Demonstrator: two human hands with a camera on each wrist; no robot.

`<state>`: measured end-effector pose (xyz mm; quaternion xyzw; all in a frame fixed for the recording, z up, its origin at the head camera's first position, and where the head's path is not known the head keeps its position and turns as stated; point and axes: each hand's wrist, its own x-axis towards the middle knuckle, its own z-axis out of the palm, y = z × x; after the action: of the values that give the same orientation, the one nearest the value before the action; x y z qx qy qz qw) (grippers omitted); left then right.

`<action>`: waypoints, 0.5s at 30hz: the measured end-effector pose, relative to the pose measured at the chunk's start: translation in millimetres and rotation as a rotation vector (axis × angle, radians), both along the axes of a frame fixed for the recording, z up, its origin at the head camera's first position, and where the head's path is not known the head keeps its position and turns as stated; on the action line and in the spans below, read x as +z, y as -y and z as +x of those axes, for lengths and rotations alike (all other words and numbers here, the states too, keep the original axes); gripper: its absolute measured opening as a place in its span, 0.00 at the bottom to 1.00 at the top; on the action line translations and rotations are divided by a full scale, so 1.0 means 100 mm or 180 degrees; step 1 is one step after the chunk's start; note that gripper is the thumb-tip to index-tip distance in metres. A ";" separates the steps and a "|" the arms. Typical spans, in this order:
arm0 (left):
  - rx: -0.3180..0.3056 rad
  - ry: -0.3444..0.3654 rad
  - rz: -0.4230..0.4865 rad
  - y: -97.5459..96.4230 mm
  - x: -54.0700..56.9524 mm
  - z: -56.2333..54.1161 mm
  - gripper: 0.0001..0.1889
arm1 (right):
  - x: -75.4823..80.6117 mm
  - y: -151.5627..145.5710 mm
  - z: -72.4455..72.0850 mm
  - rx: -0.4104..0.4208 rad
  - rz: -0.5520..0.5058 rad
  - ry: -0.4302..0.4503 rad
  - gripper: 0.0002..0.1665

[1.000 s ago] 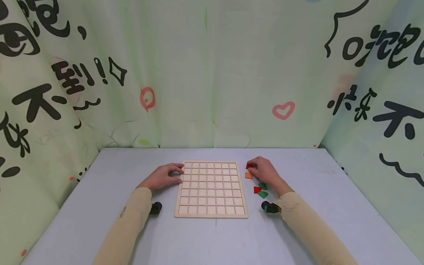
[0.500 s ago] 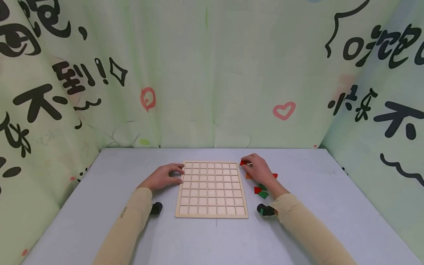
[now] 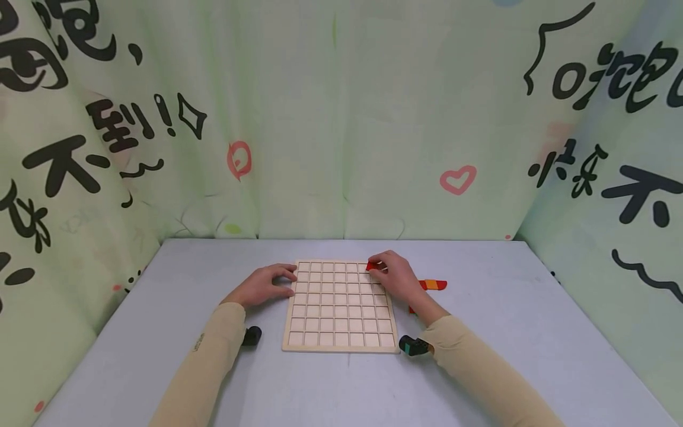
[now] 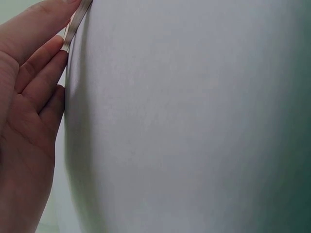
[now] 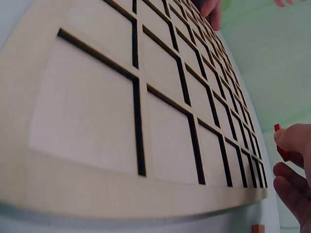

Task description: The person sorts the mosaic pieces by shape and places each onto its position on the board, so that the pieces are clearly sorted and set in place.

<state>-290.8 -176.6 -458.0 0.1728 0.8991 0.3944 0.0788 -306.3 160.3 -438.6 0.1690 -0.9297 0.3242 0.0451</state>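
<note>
A pale wooden board (image 3: 341,311) with a grid of square recesses lies on the table. My right hand (image 3: 396,276) pinches a small red tile (image 3: 370,266) between thumb and fingers over the board's far right corner. In the right wrist view the red tile (image 5: 281,145) is edge-on, above the grid. My left hand (image 3: 261,284) rests against the board's left edge, thumb and fingers extended. The left wrist view shows the left hand's fingers (image 4: 46,80) at the board's edge (image 4: 76,26).
Red and orange tiles (image 3: 433,284) lie right of the board, partly behind my right wrist. A red tile (image 3: 411,310) peeks out beside the forearm; the green ones are hidden. Black wrist cameras (image 3: 413,345) hang under both sleeves. A printed curtain (image 3: 341,118) stands behind the white table (image 3: 341,391).
My right hand has picked up the red tile and carried it left, from beside the board to over its far right corner. The left hand has stayed in place.
</note>
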 end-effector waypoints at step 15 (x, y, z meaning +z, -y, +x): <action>0.0022 0.0044 0.0076 0.00 0.00 0.02 0.16 | -0.12 0.29 0.00 0.0038 -0.0379 0.0006 0.19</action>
<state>-288.6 -176.7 -458.0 0.1678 0.8943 0.4066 0.0816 -306.7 131.2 -450.7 0.1713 -0.9078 0.3794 0.0523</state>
